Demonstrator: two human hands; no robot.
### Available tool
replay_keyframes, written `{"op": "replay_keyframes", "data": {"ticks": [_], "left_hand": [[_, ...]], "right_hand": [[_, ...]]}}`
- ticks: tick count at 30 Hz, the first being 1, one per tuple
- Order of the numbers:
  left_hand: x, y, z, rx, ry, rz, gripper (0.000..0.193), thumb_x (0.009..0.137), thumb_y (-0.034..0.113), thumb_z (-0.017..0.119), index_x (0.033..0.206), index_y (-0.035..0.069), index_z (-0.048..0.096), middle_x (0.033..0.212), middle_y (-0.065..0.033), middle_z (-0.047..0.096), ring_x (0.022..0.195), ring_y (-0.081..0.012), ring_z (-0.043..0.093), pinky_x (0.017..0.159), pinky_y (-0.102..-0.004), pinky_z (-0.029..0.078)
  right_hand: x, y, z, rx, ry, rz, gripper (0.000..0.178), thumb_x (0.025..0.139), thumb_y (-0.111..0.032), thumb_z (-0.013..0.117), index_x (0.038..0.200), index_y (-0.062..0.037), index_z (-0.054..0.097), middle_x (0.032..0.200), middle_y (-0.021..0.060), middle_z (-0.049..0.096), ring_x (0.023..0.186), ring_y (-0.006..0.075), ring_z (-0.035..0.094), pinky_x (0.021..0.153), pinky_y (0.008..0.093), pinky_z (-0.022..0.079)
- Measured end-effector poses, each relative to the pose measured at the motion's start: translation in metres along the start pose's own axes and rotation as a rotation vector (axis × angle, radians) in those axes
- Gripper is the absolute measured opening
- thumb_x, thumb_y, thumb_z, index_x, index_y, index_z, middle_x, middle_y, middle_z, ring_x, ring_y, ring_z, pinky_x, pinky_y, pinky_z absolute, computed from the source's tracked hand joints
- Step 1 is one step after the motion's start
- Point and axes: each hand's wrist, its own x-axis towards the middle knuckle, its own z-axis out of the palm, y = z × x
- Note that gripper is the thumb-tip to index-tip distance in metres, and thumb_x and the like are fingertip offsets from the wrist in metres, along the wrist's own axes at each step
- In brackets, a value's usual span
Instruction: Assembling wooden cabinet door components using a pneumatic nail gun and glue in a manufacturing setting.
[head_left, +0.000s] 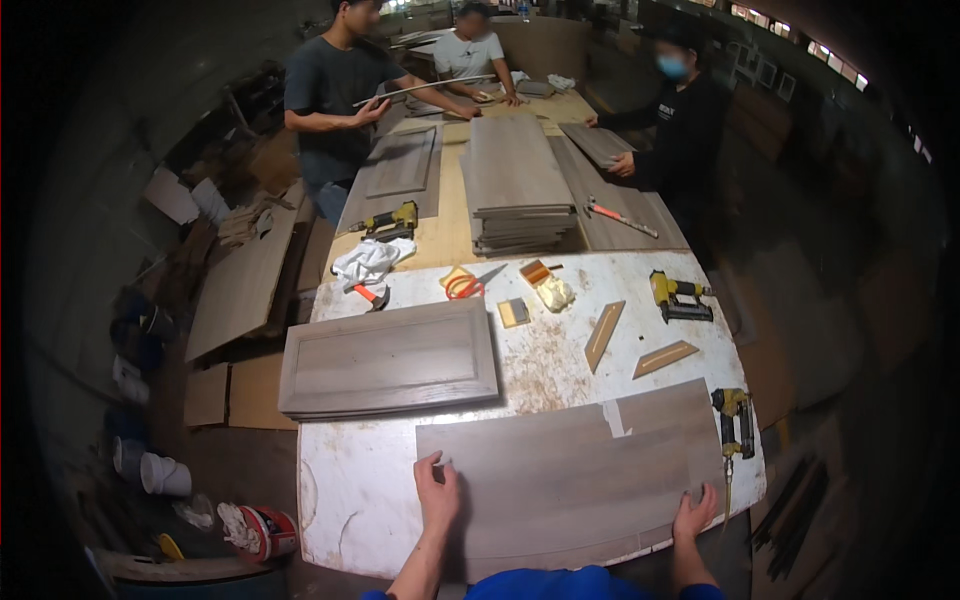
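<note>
A flat grey-brown panel (575,485) lies at the near edge of the white-topped table (350,495), right in front of the person. The left hand (438,490) is at its left edge, fingers curled; the right hand (694,512) is at its right edge near the closest corner. Whether either is clamped on the panel or only resting against it, I cannot tell.

The panel's face shows no raised border, just 1 pale patch (617,418) by the far edge, so it looks little worked so far. Just beyond its far left corner, a stack of framed panels (390,358) has the border in place on top; that top panel seems further along.

Past the far edge lie 2 slant-ended brown pieces (605,337), apart from the panel. Of 2 yellow-and-black nail guns on the right, the nearer (735,425) sits just beside the panel. Red-handled scissors (470,284) lie mid-table. Farther off, behind a tall stack of boards (518,175), 3 co-workers stand around the far end; 1 of them holds a panel (598,146), suggesting plenty of work remains.
</note>
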Motion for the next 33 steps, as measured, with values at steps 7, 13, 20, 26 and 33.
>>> {"op": "replay_keyframes", "data": {"ticks": [7, 13, 20, 26, 33], "left_hand": [[0.058, 0.011, 0.003, -0.188, -0.039, -0.051, 0.022, 0.098, 0.013, 0.063, 0.117, 0.002, 0.067, 0.099, -0.0074, 0.067, 0.085, -0.0148, 0.063, 0.074, -0.0288, 0.051], [0.132, 0.043, 0.004, -0.231, -0.034, 0.017, 0.023, 0.1, 0.017, 0.064, 0.117, 0.001, 0.067, 0.095, -0.0059, 0.069, 0.085, -0.0133, 0.064, 0.078, -0.0279, 0.052], [0.198, 0.089, -0.005, -0.295, -0.056, 0.052, 0.025, 0.103, 0.018, 0.061, 0.119, 0.0, 0.066, 0.099, -0.0066, 0.07, 0.089, -0.0143, 0.066, 0.082, -0.0281, 0.052], [0.221, 0.101, -0.001, -0.345, -0.047, 0.078, 0.023, 0.1, 0.019, 0.064, 0.113, 0.002, 0.07, 0.095, -0.0062, 0.071, 0.084, -0.0136, 0.064, 0.078, -0.029, 0.052], [0.22, 0.111, 0.01, -0.312, -0.098, 0.107, 0.021, 0.103, 0.017, 0.061, 0.113, 0.0, 0.069, 0.093, -0.005, 0.069, 0.086, -0.0114, 0.064, 0.079, -0.0262, 0.051]], "right_hand": [[0.058, -0.113, 0.006, 0.376, 0.045, -0.238, 0.051, 0.085, -0.007, 0.065, 0.135, -0.0045, 0.056, 0.14, 0.0165, 0.053, 0.131, 0.0368, 0.049, 0.11, 0.048, 0.037], [0.082, -0.267, 0.02, 0.697, -0.154, -0.46, 0.047, 0.084, -0.009, 0.066, 0.13, -0.0028, 0.059, 0.135, 0.0177, 0.056, 0.129, 0.0366, 0.049, 0.112, 0.0448, 0.037], [0.067, -0.344, 0.032, 0.768, -0.31, -0.695, 0.044, 0.081, -0.013, 0.066, 0.124, -0.0014, 0.063, 0.132, 0.0184, 0.058, 0.125, 0.0371, 0.052, 0.109, 0.0448, 0.04], [0.059, -0.351, 0.036, 0.798, -0.38, -0.648, 0.043, 0.082, -0.014, 0.066, 0.123, -0.0011, 0.063, 0.131, 0.0188, 0.059, 0.124, 0.0373, 0.054, 0.108, 0.0442, 0.041], [0.053, -0.335, 0.031, 0.818, -0.402, -0.576, 0.043, 0.082, -0.014, 0.066, 0.122, -0.0002, 0.064, 0.13, 0.0192, 0.06, 0.124, 0.0369, 0.055, 0.108, 0.0438, 0.042]]}}
